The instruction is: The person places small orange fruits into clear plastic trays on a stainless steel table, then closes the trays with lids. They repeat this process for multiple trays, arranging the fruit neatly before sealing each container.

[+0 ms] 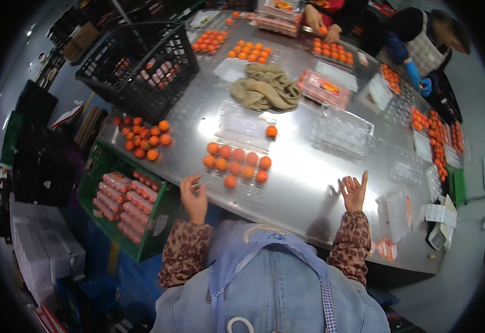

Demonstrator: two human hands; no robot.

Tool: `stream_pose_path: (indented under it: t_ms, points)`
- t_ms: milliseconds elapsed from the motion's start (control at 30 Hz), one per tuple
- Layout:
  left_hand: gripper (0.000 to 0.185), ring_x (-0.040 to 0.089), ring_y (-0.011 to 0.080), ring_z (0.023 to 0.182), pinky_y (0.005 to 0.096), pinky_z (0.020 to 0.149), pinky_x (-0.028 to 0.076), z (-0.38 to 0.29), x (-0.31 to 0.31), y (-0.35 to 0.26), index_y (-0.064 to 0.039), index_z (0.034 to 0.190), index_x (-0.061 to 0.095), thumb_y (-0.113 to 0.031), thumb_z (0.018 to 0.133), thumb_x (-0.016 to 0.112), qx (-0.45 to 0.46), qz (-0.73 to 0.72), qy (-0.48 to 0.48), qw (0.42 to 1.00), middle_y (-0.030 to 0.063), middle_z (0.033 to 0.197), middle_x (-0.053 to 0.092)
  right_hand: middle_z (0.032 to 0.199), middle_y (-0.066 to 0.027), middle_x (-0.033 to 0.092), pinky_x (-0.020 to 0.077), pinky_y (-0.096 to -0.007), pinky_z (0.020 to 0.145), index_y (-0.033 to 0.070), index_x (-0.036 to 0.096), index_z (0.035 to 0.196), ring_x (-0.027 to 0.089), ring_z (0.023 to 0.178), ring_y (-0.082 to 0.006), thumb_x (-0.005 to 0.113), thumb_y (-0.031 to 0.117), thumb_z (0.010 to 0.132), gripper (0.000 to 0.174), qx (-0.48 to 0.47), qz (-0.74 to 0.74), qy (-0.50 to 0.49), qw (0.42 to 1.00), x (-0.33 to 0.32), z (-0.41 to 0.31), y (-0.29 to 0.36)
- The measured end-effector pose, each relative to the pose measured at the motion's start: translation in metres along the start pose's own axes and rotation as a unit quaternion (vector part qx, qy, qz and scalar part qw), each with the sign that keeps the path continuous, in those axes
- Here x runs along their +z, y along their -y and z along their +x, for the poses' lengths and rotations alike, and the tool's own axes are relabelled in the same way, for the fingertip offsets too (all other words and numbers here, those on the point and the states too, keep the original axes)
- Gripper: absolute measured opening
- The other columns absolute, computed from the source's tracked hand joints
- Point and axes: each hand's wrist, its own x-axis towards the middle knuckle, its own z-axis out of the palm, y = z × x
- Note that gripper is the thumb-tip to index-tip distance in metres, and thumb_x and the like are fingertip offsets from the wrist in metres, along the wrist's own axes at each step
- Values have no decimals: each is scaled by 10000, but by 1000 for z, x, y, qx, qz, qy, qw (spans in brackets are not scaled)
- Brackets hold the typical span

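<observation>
My left hand is over the near edge of a metal table, fingers curled apart, holding nothing. To its right lies an open clear plastic clamshell tray with several orange fruits in its cups. One more orange fruit rests by its lid. A loose heap of small orange fruits with calyxes sits at the table's left end. My right hand is palm up with fingers spread, empty, above the bare metal. Beyond it is an empty clear clamshell.
A black plastic crate and a green crate of packed fruit stand left. A crumpled cloth lies mid-table near a closed pack. Two co-workers handle fruit across the table. A scale and labels are right.
</observation>
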Motion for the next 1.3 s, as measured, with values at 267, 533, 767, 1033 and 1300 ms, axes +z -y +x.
stream_pose_path:
  t_ms: [267,533,767,1033,1300]
  points:
    - [277,562,174,1022,304,841,511,-53,-10,13,-27,1103,593,75,846,618,-78,5,-43,996,51,1196,483,1457,-111,379,332,-396,1016,87,380,1432,390,1305,-226,584,564,889,752,-205,-39,-170,963,-43,67,50]
    - [231,577,172,936,284,767,510,-82,2,-1,-27,1058,597,62,846,616,-85,39,-48,994,46,1109,495,964,-63,597,439,-263,605,-27,419,1374,558,800,-116,710,358,866,701,-64,-285,74,953,-82,204,79]
    - [196,585,172,869,282,714,506,-77,8,-24,-18,1042,600,29,852,620,-87,89,-48,991,68,1103,503,857,-36,654,456,-276,661,-49,645,1087,575,758,-117,755,248,831,407,-178,-397,104,894,-55,224,49]
    - [231,576,187,916,323,777,494,-17,3,9,-23,1101,578,-45,885,656,-56,178,-16,982,72,1091,500,1416,-115,378,497,-463,918,35,381,1385,462,1198,-283,564,461,951,635,-87,-78,104,988,-53,134,65]
    - [409,605,327,1032,390,915,474,81,25,82,-16,1206,592,-317,930,577,-93,198,54,974,193,1192,599,1488,-52,291,425,-449,1006,154,289,1473,480,1201,-278,569,496,942,691,-140,39,41,988,-68,25,66]
